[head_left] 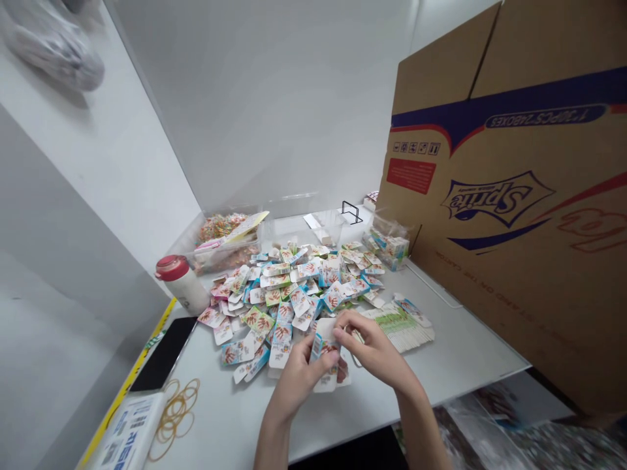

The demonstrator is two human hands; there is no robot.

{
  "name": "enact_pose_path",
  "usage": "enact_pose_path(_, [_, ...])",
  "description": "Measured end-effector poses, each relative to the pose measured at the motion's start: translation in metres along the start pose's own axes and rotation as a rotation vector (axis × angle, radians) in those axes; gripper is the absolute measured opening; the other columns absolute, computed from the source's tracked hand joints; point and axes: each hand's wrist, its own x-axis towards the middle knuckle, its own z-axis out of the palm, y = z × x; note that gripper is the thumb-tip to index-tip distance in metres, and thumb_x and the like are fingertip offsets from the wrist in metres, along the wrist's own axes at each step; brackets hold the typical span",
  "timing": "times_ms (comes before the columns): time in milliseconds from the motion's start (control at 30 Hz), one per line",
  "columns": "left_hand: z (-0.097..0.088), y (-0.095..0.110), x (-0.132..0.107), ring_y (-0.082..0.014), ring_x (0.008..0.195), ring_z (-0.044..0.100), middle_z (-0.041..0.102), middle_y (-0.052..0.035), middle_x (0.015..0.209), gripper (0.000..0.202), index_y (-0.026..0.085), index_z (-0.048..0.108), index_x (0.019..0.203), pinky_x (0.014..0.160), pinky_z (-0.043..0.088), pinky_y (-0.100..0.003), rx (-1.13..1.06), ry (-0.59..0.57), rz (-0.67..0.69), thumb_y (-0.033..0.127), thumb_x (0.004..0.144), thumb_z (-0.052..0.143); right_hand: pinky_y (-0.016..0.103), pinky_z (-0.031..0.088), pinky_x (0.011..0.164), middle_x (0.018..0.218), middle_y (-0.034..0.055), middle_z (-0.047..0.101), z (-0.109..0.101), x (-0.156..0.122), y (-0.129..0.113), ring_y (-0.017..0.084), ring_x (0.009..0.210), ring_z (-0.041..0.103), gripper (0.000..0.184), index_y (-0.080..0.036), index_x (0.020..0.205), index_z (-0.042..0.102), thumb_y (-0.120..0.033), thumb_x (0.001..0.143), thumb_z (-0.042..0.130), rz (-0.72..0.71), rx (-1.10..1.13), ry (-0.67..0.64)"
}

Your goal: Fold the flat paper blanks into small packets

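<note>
A small stack of printed packets [324, 352] sits between both hands near the table's front edge. My left hand [298, 378] grips the stack from the left, fingers curled around it. My right hand [375, 349] pinches at its upper right side, fingers closed. Just beyond the hands lies a wide heap of several loose colourful packets [298, 287]. A neat flat row of stacked packets [401, 326] lies to the right of my right hand.
A large Sprite cardboard box [509, 209] stands at the right. At the back are clear plastic containers [225, 238], one holding colourful bits. A red-capped white bottle [180, 282], a black phone [164, 352], loose rubber bands [175, 411] and a white pack [128, 434] lie at the left.
</note>
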Motion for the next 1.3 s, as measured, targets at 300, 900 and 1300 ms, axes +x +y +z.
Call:
enact_pose_path(300, [0.000, -0.003, 0.000, -0.0146, 0.074, 0.059, 0.063, -0.0054, 0.083, 0.032, 0.012, 0.061, 0.099, 0.067, 0.045, -0.023, 0.178, 0.037, 0.069, 0.038, 0.081, 0.068, 0.023, 0.039, 0.066, 0.075, 0.0022, 0.055, -0.008, 0.000, 0.018, 0.011, 0.071, 0.049, 0.025, -0.015, 0.085, 0.065, -0.039, 0.087, 0.063, 0.141, 0.373, 0.016])
enact_pose_path(900, [0.007, 0.001, -0.002, -0.0160, 0.080, 0.064, 0.068, -0.0034, 0.088, 0.026, 0.021, 0.054, 0.113, 0.069, 0.047, -0.024, 0.189, 0.038, 0.213, 0.033, 0.090, 0.059, 0.022, 0.034, 0.051, 0.084, 0.0048, 0.058, -0.008, 0.000, 0.021, 0.006, 0.055, 0.042, 0.031, -0.013, 0.083, 0.066, -0.043, 0.085, 0.063, 0.178, 0.448, -0.070])
enact_pose_path(1300, [0.000, -0.010, 0.001, -0.0088, 0.065, 0.054, 0.060, 0.0047, 0.075, 0.042, 0.023, 0.038, 0.118, 0.060, 0.039, -0.018, 0.206, 0.101, 0.183, 0.037, 0.087, 0.063, 0.020, 0.033, 0.055, 0.068, -0.0001, 0.055, -0.003, 0.002, 0.010, 0.007, 0.060, 0.045, 0.024, -0.012, 0.076, 0.060, -0.032, 0.077, 0.074, 0.190, 0.378, 0.044])
